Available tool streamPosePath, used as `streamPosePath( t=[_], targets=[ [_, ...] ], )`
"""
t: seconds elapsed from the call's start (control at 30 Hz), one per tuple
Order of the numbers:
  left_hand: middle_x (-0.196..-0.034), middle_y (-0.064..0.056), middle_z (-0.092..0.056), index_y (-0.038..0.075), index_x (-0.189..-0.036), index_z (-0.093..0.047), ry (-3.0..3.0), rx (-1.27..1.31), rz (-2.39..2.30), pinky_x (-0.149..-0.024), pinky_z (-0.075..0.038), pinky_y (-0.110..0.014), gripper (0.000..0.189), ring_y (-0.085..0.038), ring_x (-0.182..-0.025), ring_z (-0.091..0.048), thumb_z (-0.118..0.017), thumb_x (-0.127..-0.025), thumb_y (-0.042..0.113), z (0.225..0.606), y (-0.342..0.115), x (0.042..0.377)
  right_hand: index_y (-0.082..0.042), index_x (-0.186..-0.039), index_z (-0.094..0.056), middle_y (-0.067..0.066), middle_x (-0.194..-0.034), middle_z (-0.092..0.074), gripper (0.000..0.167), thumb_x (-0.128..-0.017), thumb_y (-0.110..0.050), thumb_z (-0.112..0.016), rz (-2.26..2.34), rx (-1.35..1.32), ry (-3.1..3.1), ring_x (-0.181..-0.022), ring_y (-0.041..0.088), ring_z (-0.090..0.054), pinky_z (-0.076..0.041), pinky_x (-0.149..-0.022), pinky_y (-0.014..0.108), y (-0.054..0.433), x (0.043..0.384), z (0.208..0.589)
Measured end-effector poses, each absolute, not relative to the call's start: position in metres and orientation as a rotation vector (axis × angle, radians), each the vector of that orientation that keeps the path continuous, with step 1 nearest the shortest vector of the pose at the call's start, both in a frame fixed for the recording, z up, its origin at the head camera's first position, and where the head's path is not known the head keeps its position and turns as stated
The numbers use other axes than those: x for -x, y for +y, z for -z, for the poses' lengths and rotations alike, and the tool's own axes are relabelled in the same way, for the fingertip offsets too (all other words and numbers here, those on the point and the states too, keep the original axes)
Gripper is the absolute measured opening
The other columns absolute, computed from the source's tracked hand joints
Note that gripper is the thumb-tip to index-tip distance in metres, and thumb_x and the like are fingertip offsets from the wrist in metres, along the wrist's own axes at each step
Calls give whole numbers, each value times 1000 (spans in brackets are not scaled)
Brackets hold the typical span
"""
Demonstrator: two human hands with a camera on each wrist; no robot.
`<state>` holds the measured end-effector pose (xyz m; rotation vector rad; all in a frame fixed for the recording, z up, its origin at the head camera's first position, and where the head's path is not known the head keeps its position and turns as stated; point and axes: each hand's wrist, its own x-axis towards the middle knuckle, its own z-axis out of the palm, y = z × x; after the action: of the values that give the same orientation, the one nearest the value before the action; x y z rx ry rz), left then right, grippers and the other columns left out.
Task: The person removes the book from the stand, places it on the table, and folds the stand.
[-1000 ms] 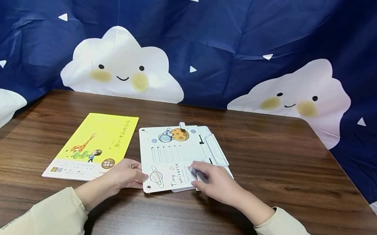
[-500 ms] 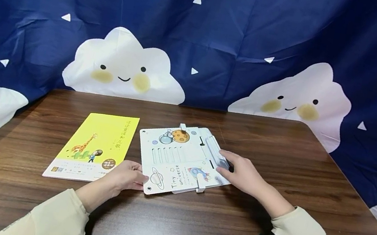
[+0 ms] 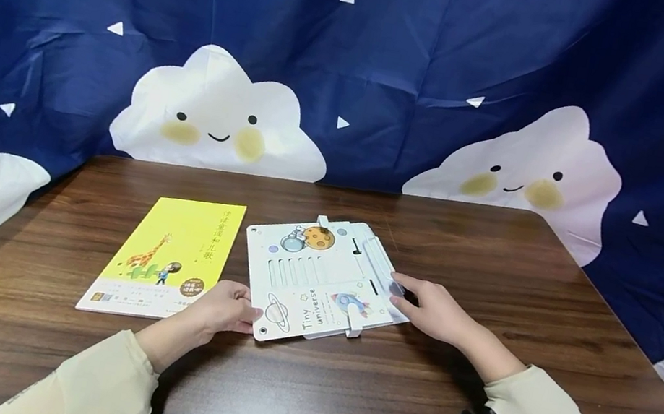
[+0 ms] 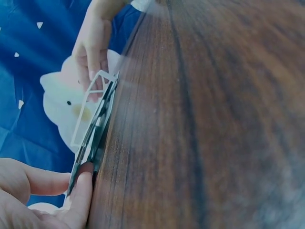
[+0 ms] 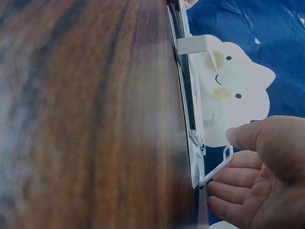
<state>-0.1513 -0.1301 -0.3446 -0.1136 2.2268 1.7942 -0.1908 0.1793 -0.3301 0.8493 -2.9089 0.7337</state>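
A white book stand [image 3: 294,277] printed with planets, a rocket and "Tiny universe" lies almost flat on the table. At its near left corner my left hand [image 3: 225,310] pinches the panel between thumb and fingers, as the left wrist view also shows. My right hand [image 3: 439,313] is at the stand's right edge. In the right wrist view, its thumb and fingers pinch the end of a white wire leg [image 5: 217,170], tilted up off the panel. White page clips [image 3: 355,324] stick out at the near and far edges. The stand's underside is mostly hidden.
A yellow book [image 3: 174,246] with a giraffe on its cover lies flat to the left of the stand, close to my left hand. Dark wood table [image 3: 300,399] extends all around. Behind it hangs a blue curtain [image 3: 386,40] with clouds.
My right hand has moved right, from the panel's near clip to the wire leg at the right edge, uncovering the printed rocket. My left hand stays on the corner.
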Motion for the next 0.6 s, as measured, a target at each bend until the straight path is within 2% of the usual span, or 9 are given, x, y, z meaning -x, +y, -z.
streamPosePath(
  t=[0.27, 0.6],
  targets=[
    [-73, -13, -57, -11, -75, -49, 2267, 117, -1749, -62, -50, -34, 3, -20, -67, -58, -51, -77, -12, 342, -127, 153, 9, -119, -46, 22, -117, -48, 42, -85, -15, -54, -663, -876, -2908, -107, 30, -45, -39, -84, 43, 179, 189, 329],
    [-75, -14, -56, -7, -70, -43, 2226, 112, -1759, -65, -50, -36, 12, -22, -68, -58, -48, -77, -15, 341, -133, 163, 9, -117, -47, 23, -113, -50, 41, -84, -13, -55, -612, -899, -2894, -103, 29, -48, -41, -82, 43, 178, 184, 328]
  ],
)
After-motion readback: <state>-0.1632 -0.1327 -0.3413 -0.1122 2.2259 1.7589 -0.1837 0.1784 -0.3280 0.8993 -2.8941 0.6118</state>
